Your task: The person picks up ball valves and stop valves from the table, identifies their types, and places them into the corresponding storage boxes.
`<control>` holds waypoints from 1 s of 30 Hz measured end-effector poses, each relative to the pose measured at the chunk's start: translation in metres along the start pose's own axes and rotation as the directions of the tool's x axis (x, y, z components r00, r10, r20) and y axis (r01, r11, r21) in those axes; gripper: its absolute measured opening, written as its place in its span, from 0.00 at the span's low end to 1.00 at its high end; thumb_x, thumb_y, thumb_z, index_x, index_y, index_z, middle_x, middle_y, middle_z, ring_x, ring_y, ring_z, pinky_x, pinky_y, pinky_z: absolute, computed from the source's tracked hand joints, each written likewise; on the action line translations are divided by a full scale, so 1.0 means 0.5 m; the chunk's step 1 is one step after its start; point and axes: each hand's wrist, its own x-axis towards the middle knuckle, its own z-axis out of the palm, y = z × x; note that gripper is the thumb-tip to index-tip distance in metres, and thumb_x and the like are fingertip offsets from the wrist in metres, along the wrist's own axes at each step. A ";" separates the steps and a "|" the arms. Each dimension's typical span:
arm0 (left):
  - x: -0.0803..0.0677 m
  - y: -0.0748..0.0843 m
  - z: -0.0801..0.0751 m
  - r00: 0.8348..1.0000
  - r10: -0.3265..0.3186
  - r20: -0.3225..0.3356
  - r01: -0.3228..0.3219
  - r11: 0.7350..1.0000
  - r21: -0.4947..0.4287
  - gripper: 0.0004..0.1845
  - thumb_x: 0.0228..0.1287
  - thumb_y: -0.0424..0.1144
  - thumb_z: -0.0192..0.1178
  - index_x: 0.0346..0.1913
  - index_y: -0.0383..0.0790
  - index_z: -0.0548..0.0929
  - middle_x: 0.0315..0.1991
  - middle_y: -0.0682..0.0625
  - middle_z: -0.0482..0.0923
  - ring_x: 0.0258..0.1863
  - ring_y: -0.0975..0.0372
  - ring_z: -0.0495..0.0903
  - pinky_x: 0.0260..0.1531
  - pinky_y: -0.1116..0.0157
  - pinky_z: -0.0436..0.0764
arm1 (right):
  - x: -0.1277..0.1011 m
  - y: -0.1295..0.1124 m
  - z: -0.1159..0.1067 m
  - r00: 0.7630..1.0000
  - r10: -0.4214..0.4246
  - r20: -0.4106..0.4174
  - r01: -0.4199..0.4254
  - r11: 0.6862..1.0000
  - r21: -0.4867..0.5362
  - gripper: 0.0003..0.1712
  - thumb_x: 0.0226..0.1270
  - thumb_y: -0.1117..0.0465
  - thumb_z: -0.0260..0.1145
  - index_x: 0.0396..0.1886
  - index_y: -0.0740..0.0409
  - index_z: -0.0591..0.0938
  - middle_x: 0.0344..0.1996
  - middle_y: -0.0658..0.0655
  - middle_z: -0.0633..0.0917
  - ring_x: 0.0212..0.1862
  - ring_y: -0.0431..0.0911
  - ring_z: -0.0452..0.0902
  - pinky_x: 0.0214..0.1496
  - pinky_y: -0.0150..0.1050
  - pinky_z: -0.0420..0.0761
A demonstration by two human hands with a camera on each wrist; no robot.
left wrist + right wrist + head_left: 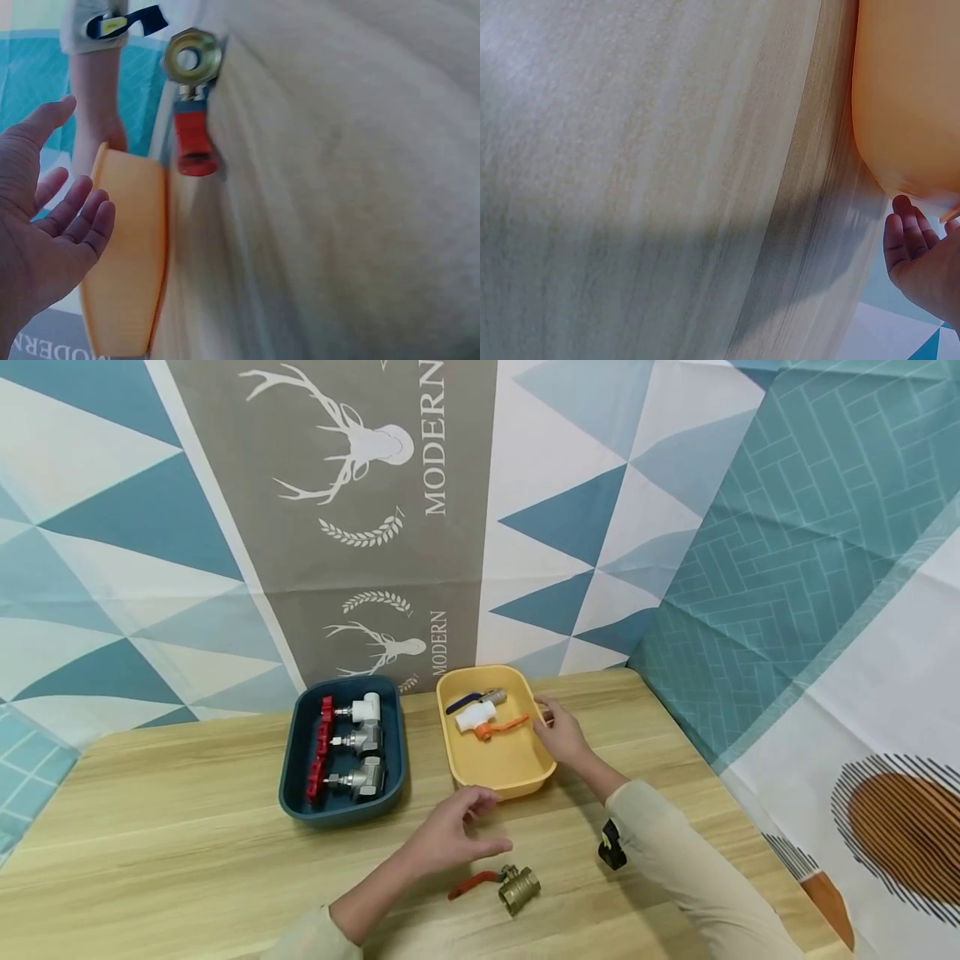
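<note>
In the head view my right hand (562, 735) is at the right side of a yellow tray (495, 772), its fingertips and thumb at the rim. The right wrist view shows those fingers loosely bent by the tray's outer wall (907, 97). My left hand (453, 835), thumb and fingers spread apart, hovers by the tray's front corner and holds nothing. Just in front of it lies a brass ball valve (519, 890) with a red lever handle (474, 883). Inside the tray are a white ball valve (476, 717) with an orange handle and a metal valve (493, 697) with a blue handle.
Left of the yellow tray stands a dark blue tray (341, 817) holding three angled valves (366, 739) with red handwheels. A black strap (611, 845) hangs at the right sleeve. Patterned cloth (570, 527) rises behind and right of the wooden table (187, 827).
</note>
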 end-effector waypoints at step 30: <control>-0.037 -0.009 0.063 0.977 -0.012 0.212 -0.019 0.989 0.144 0.29 0.46 0.52 0.73 0.48 0.41 0.76 0.38 0.55 0.73 0.35 0.71 0.71 0.35 0.77 0.75 | 0.001 0.001 -0.002 1.000 -0.007 0.012 0.007 1.000 0.004 0.27 0.70 0.62 0.54 0.68 0.58 0.64 0.48 0.67 0.79 0.44 0.54 0.77 0.38 0.40 0.82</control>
